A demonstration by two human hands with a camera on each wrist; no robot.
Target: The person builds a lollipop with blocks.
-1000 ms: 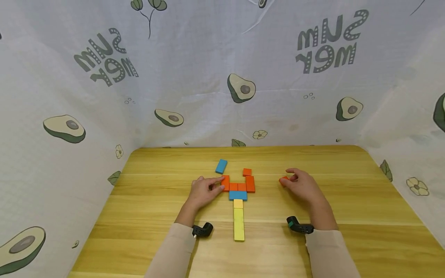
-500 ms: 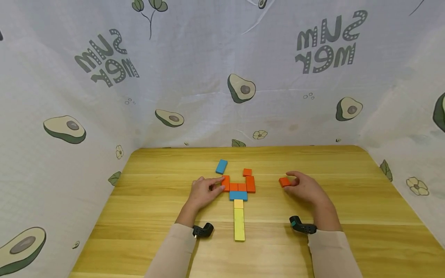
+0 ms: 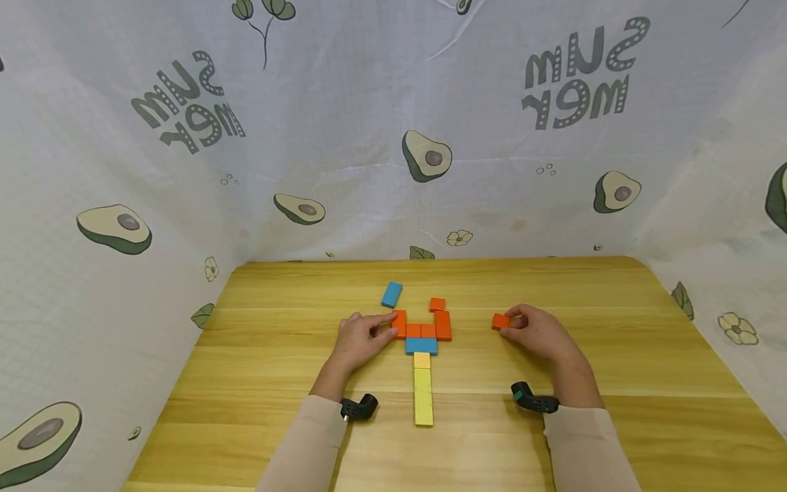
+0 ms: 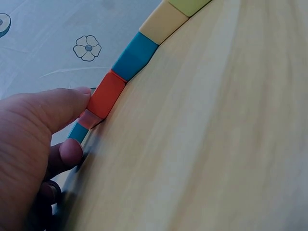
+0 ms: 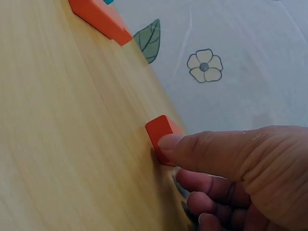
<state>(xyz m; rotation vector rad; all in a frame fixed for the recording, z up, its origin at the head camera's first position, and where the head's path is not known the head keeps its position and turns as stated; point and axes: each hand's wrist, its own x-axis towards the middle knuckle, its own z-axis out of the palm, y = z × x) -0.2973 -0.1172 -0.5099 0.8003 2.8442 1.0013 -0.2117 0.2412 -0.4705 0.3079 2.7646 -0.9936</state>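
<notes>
In the head view, flat coloured blocks form a figure on the wooden table. My left hand touches the left side of an upright orange block with thumb and index fingertip. The left wrist view shows the thumb against that block's edge. To the right, my right hand pinches a small square orange block between thumb and fingers, apart from the figure. In the right wrist view the thumb covers part of this block, which is close to the tabletop; contact cannot be made out.
Two small orange blocks sit between the upright orange blocks, above a blue block, a pale yellow square and a long yellow-green block. Another orange square lies beyond the right upright. A tilted blue block lies farther back.
My right hand has shifted slightly toward me and turned the small orange block, which now shows more of its face. My left hand and the arranged blocks have stayed put.
</notes>
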